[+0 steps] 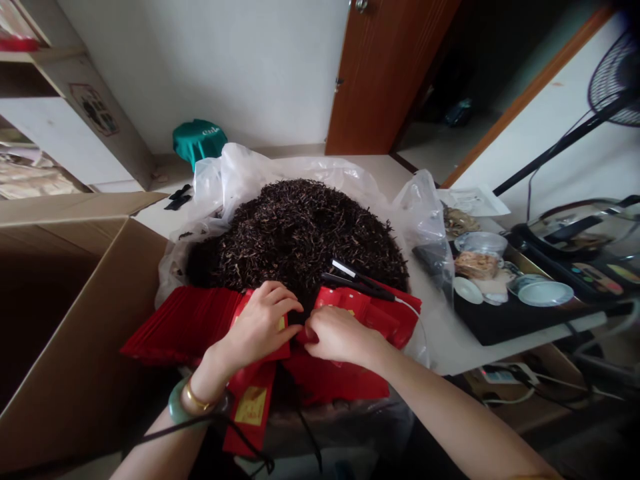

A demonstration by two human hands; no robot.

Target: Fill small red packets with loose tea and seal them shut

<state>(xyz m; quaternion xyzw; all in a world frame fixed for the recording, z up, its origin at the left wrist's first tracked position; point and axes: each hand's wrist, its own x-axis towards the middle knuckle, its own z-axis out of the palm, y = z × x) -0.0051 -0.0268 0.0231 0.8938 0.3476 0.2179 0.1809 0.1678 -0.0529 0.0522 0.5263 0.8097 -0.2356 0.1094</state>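
A big heap of dark dried tea leaves [300, 230] lies in a clear plastic bag [240, 175]. Red foil packets [183, 323] are spread along its near edge. My left hand [263, 323], with a green bangle and a gold one at the wrist, curls its fingers round a red packet [253, 400] with a yellow label. My right hand [340, 333] pinches the top of another red packet [355, 308] just beside it. The two hands almost touch. A black and white handheld tool [357, 277] with a white cord rests on the tea behind my right hand.
An open cardboard box [65, 300] stands at the left. To the right, a dark tray [515, 313] carries small cups, a saucer [545, 293] and a glass jar. A kettle base, a fan [617, 80], a green stool [197, 140] and a wooden door [385, 67] lie further off.
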